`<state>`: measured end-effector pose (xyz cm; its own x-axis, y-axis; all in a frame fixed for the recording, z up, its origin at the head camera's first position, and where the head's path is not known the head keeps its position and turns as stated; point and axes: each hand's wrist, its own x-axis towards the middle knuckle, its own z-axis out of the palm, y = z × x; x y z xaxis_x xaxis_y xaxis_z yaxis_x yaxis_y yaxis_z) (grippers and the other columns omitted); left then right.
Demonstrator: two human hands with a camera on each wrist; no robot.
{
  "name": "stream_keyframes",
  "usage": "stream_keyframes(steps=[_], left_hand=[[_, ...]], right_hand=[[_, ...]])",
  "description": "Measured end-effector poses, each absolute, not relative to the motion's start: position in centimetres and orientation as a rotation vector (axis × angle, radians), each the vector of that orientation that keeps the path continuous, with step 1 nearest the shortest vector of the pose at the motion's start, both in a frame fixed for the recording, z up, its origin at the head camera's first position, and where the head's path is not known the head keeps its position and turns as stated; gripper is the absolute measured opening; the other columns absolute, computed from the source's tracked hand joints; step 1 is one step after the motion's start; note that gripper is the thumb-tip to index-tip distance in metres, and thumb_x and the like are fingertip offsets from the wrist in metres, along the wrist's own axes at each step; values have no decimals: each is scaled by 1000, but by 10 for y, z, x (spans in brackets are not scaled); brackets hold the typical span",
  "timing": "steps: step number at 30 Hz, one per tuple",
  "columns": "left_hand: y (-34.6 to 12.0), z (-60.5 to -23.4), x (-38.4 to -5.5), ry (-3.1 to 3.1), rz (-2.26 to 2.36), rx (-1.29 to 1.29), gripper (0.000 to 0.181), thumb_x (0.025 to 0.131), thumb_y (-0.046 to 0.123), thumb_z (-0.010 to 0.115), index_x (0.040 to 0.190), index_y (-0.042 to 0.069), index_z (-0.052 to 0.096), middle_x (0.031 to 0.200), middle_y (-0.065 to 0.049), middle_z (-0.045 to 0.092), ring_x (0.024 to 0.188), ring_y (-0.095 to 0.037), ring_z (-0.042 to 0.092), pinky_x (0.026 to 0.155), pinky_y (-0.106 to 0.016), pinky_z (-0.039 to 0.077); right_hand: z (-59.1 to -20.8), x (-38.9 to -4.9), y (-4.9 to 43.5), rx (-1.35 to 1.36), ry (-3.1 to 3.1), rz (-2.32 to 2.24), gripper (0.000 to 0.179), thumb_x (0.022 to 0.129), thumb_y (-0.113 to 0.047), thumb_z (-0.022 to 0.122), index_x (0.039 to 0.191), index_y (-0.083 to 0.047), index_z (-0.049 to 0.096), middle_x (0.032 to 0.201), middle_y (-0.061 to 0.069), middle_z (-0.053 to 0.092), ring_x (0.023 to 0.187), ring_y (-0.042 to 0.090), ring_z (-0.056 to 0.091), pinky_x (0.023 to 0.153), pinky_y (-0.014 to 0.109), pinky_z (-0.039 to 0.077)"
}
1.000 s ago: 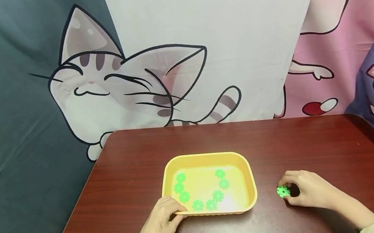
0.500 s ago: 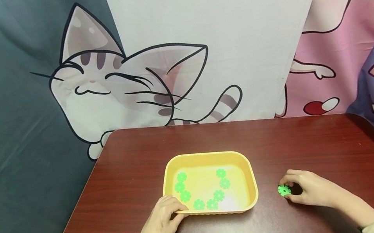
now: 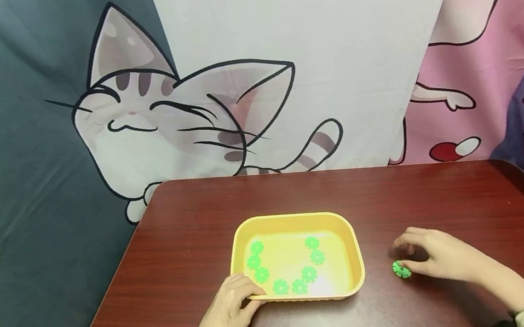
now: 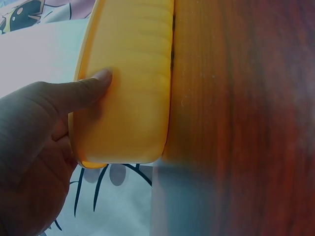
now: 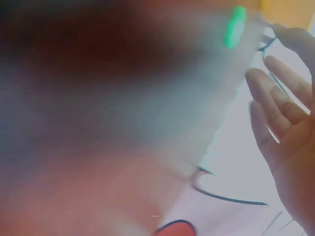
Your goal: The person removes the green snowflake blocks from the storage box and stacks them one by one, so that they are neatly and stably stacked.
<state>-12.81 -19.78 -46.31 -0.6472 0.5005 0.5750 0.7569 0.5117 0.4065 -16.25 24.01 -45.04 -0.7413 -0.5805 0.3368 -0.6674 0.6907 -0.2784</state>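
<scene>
My left hand [image 3: 230, 303] grips the near-left rim of a yellow plastic basin [image 3: 304, 297]. In the left wrist view its thumb [image 4: 93, 91] presses the basin's outer wall [image 4: 133, 98], while the other fingers are hidden behind the rim. Several green notched discs, shaped like flowers, lie inside the basin, among them one disc [image 3: 317, 257] on the right side. To the right of the basin a single green disc [image 3: 402, 269] is on the table. Over it is my right hand [image 3: 440, 256], its fingers spread away from the disc and its thumb tip overlapping the disc's edge.
Beneath everything is a dark red-brown wooden table [image 3: 189, 217]. A cloth backdrop [image 3: 347, 19] with cartoon animals hangs behind the table's far edge.
The right hand's fingers have opened from their pinch on the green disc, which now rests slightly lower in view. The left hand keeps its hold on the basin.
</scene>
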Motion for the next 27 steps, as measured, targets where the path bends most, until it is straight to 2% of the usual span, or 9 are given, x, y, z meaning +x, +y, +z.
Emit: stream_keyframes(steps=[2, 6, 13, 19, 24, 27], left_hand=[[-198, -464, -128, -2365, -916, -1043, 21, 67, 7, 79, 79, 18, 66, 78, 15, 61, 77, -2, 53, 82, -29, 49], [-198, -464, -129, -2351, -919, -1046, 20, 67, 8, 79, 79, 18, 67, 78, 14, 61, 77, -3, 52, 79, -23, 47], [-198, -464, -129, -2345, -907, -1035, 19, 66, 8, 79, 79, 17, 67, 77, 13, 61, 77, -3, 52, 77, -19, 44], [-200, -463, -128, -2380, -924, -1020, 17, 68, 9, 78, 79, 18, 68, 77, 14, 62, 77, -2, 52, 75, -18, 45], [-200, -461, -128, -2379, -935, -1028, 15, 70, 10, 77, 79, 18, 68, 77, 14, 62, 78, -2, 52, 77, -16, 44], [-200, -461, -128, -2366, -940, -1036, 14, 71, 11, 77, 78, 18, 68, 77, 14, 62, 78, -2, 52, 78, -16, 43]], right_hand=[[-440, -166, 236, 964, -2670, 535, 30, 70, -22, 81, 95, -22, 65, 86, -17, 57, 72, -2, 52, 60, 16, 46], [-418, -176, 223, 933, -2653, 504, 32, 70, -22, 81, 98, -25, 65, 91, -19, 58, 75, 2, 56, 63, 21, 51], [-395, -193, 194, 939, -2681, 493, 27, 77, -30, 75, 103, -25, 65, 94, -20, 58, 81, 2, 59, 69, 24, 54], [-386, -204, 161, 1080, -2639, 460, 26, 77, -27, 75, 101, -21, 67, 91, -17, 59, 80, 2, 59, 69, 25, 53], [-384, -209, 139, 1211, -2587, 375, 23, 79, -28, 72, 99, -20, 66, 90, -15, 58, 70, -1, 50, 64, 22, 48], [-385, -210, 128, 1266, -2589, 339, 22, 81, -30, 69, 100, -20, 65, 94, -13, 60, 70, 0, 50, 66, 23, 48]])
